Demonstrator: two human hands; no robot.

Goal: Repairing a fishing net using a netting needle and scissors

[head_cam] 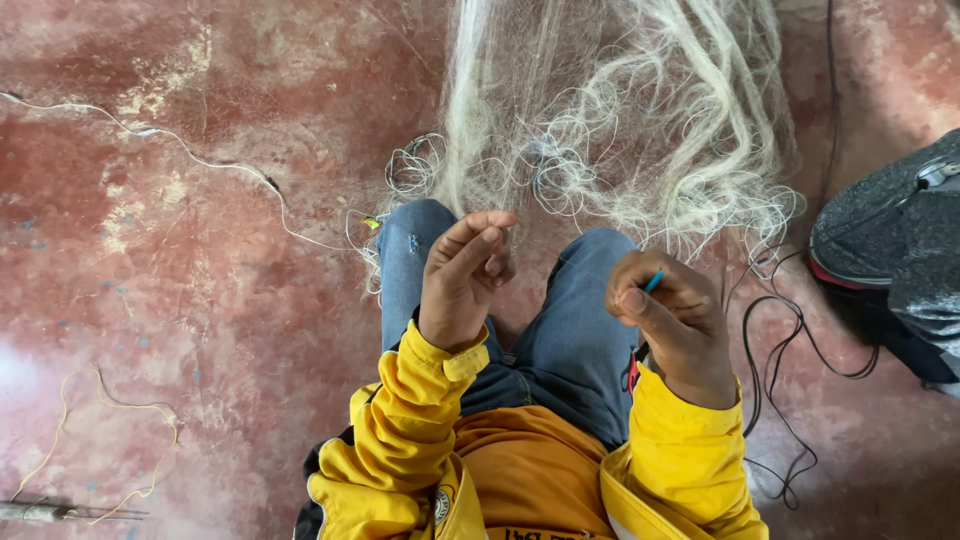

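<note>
A pale fishing net (610, 130) of fine white line lies heaped on the red floor beyond my knees. My left hand (462, 280) is raised over my left knee, its fingers pinched on a thin strand of the net. Above my right knee, my right hand (672, 320) is closed around a small blue netting needle (653, 281), whose tip sticks out between the fingers. Both arms wear yellow sleeves. I sit in blue jeans (560, 330).
A thin white cord (190, 155) trails across the worn red concrete floor (220, 300) at left. A yellowish string (120, 430) loops at lower left. Black cable (790, 370) curls at right beside a dark bag-like object (895, 240).
</note>
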